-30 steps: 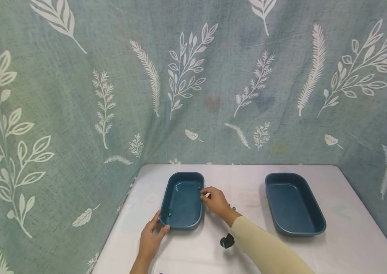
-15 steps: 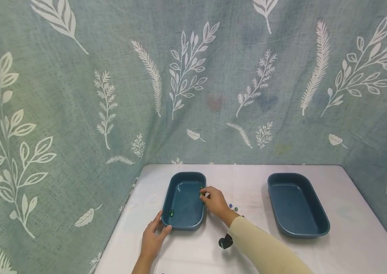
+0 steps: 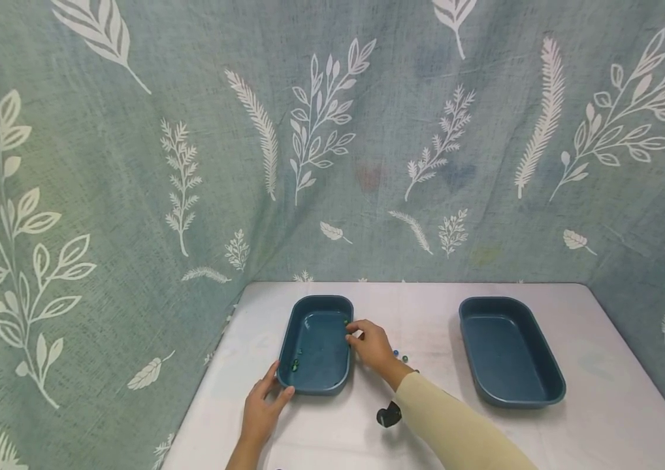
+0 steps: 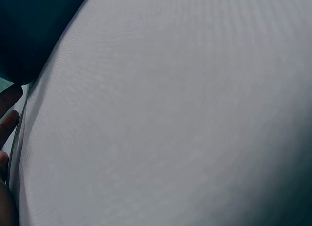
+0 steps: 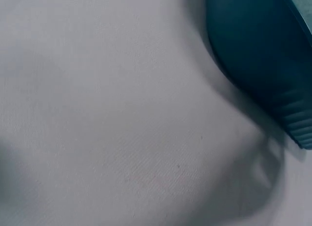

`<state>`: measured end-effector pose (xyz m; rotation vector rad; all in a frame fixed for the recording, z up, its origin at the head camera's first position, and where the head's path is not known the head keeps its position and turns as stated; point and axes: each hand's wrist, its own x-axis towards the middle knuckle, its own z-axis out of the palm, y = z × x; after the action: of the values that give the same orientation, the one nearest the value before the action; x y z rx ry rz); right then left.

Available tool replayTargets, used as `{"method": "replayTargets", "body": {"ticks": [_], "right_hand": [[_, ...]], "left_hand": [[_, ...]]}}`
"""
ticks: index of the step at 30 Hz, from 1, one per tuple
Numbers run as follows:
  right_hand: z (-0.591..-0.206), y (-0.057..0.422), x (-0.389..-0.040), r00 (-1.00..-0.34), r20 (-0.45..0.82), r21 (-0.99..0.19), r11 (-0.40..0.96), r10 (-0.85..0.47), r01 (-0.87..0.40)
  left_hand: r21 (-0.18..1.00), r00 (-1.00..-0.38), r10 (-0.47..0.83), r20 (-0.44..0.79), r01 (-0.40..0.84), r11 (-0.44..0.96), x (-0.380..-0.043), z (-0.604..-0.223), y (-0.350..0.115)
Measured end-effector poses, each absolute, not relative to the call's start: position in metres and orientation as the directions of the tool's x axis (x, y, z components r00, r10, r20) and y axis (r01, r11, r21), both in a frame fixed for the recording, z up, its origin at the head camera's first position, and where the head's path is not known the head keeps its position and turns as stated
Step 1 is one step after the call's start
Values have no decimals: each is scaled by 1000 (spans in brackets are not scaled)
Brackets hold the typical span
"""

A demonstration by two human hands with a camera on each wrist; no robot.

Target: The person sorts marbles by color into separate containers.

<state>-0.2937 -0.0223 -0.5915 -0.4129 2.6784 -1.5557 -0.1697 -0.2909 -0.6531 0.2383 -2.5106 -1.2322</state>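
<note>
A dark blue tray [image 3: 316, 375] stands on the left of the white table. My left hand [image 3: 259, 408] touches its near left corner, with fingers along the side and thumb at the front. In the left wrist view, fingertips [image 4: 9, 122] show beside the tray's dark wall [image 4: 34, 30]. Over the tray's right rim reaches my right hand [image 3: 370, 343], finger and thumb apart with nothing visible between them. Small green marbles [image 3: 294, 365] lie inside at the left; a fainter marble [image 3: 300, 352] is near them. Another green marble [image 3: 345, 322] is by the right fingertips.
A second blue tray [image 3: 511, 359] stands to the right. A blue marble [image 3: 396, 353] and a green marble [image 3: 405, 359] lie on the table beyond the right forearm. A black object [image 3: 388, 415], partly behind the sleeve [image 3: 450, 418], shows below. A leaf-patterned cloth [image 3: 332, 163] hangs behind.
The right hand has let go of a green marble, and a marble now shows inside the left tray, farther left. The left hand stays at the tray's corner.
</note>
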Motion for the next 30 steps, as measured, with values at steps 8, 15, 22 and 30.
{"method": "replayTargets", "body": {"ticks": [8, 15, 22, 30], "right_hand": [[-593, -9, -292, -975, 104, -860, 475, -195, -187], [-592, 6, -288, -978, 104, -867, 466, -180, -178], [-596, 25, -282, -980, 110, -859, 480, -164, -177], [-601, 40, -267, -981, 148, -891, 414, -125, -187]], "left_hand": [[785, -929, -294, 223, -8, 620, -171, -652, -290], [791, -931, -306, 199, -31, 610, -169, -649, -287], [800, -932, -296, 208, -12, 599, -168, -652, -286], [788, -926, -289, 241, 13, 615, -170, -655, -292]]}}
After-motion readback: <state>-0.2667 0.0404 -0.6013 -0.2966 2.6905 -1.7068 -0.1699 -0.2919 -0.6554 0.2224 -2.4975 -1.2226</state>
